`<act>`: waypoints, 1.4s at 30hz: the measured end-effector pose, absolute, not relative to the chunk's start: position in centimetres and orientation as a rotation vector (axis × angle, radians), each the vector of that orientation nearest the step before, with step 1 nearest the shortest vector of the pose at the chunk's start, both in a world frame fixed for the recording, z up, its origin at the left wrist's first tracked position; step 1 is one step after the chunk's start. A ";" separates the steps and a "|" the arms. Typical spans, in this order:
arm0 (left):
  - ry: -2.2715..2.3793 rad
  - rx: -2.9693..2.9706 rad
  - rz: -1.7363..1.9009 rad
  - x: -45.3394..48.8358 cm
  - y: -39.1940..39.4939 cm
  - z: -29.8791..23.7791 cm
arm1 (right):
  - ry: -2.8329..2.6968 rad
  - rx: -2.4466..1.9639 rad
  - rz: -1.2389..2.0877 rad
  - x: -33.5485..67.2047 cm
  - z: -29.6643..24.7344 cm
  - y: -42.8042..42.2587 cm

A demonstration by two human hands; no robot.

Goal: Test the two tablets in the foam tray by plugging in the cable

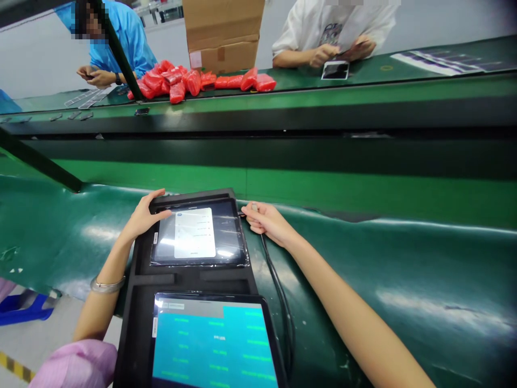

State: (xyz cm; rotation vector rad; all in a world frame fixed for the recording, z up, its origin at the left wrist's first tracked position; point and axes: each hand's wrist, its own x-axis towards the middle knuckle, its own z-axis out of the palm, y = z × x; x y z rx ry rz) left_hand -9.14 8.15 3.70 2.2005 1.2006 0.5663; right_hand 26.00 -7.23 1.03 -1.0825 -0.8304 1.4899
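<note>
**Your hands are working at a black tablet wrapped in clear film**
Your left hand is resting with its fingers loosely spread on the tablet's upper left corner, while your right hand is curling closed over the end of a thin black cable just beside the tablet's right edge; the grip itself is partly hidden. The tablet is sitting in the upper pocket of a black foam tray, above a second tablet with a bright cyan screen, on a dark green conveyor belt. At the top centre of the frame, glossy red plastic packs are lying on a far belt before a brown cardboard box, and co-workers in a blue top and a white shirt are working there.
</note>
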 end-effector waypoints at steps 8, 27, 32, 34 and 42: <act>1.245 2.367 0.715 -7.6 5.8 4.9 | -0.828 -1.081 1.482 26.1 0.9 -7.3; 0.665 2.821 0.186 0.1 1.9 7.2 | -0.849 -1.047 1.471 26.2 0.6 -7.3; 0.539 2.755 0.203 1.1 1.2 7.5 | -0.849 -1.032 1.468 26.2 0.5 -7.3; 0.430 2.663 0.165 1.1 0.8 8.3 | -0.848 -1.028 1.467 26.2 0.5 -7.3; 0.562 2.671 0.343 2.2 1.3 9.1 | -0.868 -1.030 1.446 26.2 0.5 -7.4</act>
